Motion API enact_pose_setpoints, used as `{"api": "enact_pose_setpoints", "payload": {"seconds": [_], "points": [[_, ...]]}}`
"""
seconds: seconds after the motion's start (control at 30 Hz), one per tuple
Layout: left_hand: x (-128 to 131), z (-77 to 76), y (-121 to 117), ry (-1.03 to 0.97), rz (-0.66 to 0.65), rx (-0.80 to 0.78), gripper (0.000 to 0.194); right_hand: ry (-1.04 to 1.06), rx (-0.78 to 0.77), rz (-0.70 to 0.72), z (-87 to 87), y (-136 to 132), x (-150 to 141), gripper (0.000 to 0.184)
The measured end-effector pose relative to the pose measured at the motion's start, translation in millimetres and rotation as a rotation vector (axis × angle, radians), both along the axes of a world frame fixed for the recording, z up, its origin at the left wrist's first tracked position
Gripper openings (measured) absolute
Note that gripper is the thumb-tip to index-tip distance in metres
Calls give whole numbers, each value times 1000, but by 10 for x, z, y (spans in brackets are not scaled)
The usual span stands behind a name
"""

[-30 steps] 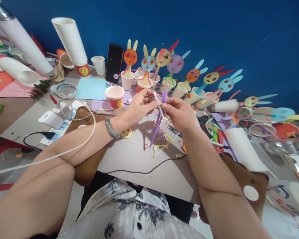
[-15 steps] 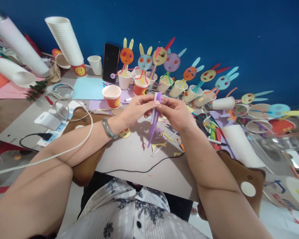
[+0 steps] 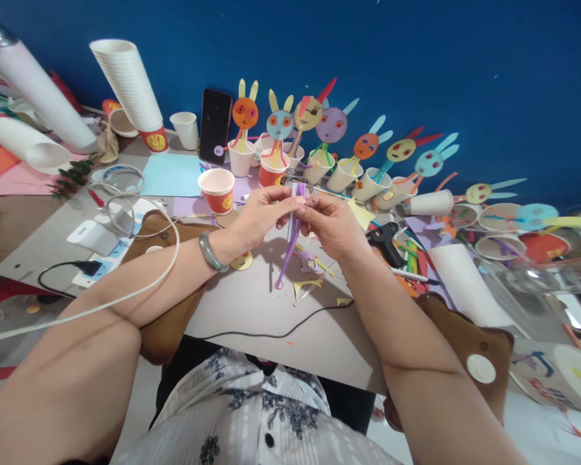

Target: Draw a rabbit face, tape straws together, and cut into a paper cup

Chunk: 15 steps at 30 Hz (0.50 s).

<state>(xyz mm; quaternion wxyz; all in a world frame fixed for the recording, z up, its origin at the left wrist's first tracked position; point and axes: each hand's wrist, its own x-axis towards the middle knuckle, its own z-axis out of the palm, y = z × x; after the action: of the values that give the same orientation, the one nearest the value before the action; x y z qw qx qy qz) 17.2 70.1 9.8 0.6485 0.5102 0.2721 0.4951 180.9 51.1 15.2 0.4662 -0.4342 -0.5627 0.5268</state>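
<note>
Over the middle of the table, both hands meet around a small bundle of purple and white paper strips (image 3: 286,248). My left hand (image 3: 261,216), with a bangle on its wrist, pinches the white-edged side near the top. The fingers of my right hand (image 3: 333,223) close on the purple side, close to the left fingertips. The strips' lower ends hang down towards the tabletop. Part of the bundle is hidden behind the fingers. Below the hands are paper scraps (image 3: 307,284) and a yellow paper face disc (image 3: 242,260), partly covered by the left wrist.
Paper cups with rabbit-faced figures (image 3: 281,124) line the blue wall. A red cup (image 3: 217,190), a phone (image 3: 215,126) and a cup stack (image 3: 128,84) are left. A glue gun (image 3: 390,244) lies right. A black cable (image 3: 281,334) crosses the front; a white cable (image 3: 126,297) crosses my left arm.
The purple strips' lower ends have swung a little left and hang closer together. Both hands still grip the bundle, and the view has shifted slightly.
</note>
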Motion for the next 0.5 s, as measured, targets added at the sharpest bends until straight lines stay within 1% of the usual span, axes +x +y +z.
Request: {"api": "enact_pose_setpoints", "payload": {"seconds": [0.1, 0.2, 0.4, 0.5], "points": [[-2, 9, -17, 9, 49, -31, 29, 8, 1, 6, -11, -5, -13, 43], [-10, 33, -32, 49, 76, -40, 30, -14, 19, 5, -24, -16, -27, 40], [-32, 53, -28, 195, 55, 32, 27, -56, 15, 58, -24, -53, -78, 23], [-36, 45, -16, 248, 61, 62, 24, -93, 19, 26, -24, -58, -105, 18]]}}
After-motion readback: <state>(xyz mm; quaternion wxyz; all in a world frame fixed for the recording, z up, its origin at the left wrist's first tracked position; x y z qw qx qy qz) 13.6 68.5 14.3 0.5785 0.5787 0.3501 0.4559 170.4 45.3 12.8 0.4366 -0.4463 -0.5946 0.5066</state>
